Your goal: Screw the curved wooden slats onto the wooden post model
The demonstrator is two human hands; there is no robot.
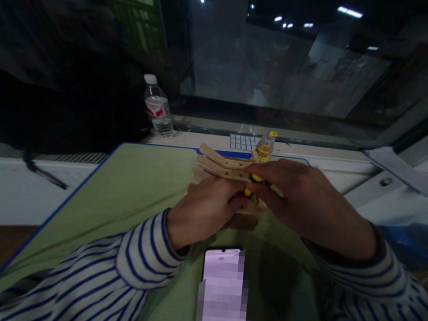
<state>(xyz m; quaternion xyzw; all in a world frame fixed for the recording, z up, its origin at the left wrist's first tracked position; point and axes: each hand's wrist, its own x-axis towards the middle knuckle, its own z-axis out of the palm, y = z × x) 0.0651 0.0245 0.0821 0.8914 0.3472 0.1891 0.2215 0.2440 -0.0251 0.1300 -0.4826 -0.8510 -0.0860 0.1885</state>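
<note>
In the head view, a light wooden assembly (217,167) stands on the table, made of angled strips with drilled holes and a block-like lower part. My left hand (204,209) is closed around its near side, its fingers partly hidden behind the wood. My right hand (300,198) comes in from the right, thumb and index finger pinching a small yellow and black piece (256,177) against the assembly. Its exact kind is unclear. More yellow shows just below, beside my left fingertips. My right hand covers the right part of the assembly.
A phone (223,266) with a lit screen lies on the green table (138,174) before me. On the sill behind stand a water bottle (158,108), a blue-and-white grid sheet (242,142) and a clear container with a yellow top (267,144). Papers (404,169) lie at right.
</note>
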